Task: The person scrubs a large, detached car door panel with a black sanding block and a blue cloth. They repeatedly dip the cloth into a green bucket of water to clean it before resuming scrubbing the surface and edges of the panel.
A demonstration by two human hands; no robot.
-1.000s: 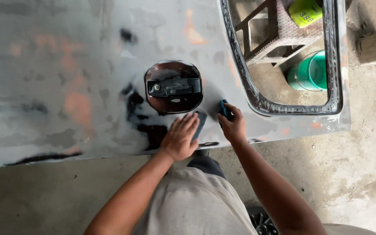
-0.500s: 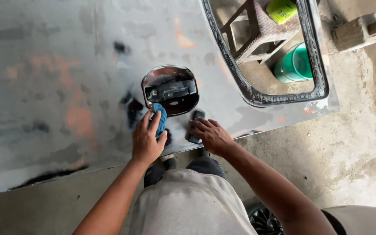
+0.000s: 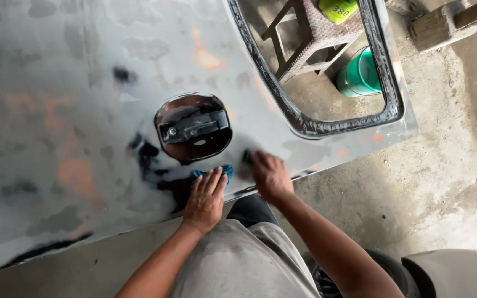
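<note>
Just below the dark oval door-handle recess (image 3: 193, 128) of a grey sanded car panel (image 3: 73, 83), the left hand (image 3: 205, 197) presses flat, fingers released, on a blue cloth (image 3: 212, 172); the right hand (image 3: 270, 175) beside it curls its fingers over a small dark object, too hidden to identify.

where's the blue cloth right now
In the head view the blue cloth lies flat on the grey car panel, pressed under the left hand, just below the dark handle recess and left of the right hand.

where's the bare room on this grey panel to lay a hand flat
The grey panel is bare across its whole left half, left of the dark handle recess, and along the top above it. It is crowded just below the recess: the left hand presses a blue cloth there and the right hand rubs beside it, near the window opening.
</note>
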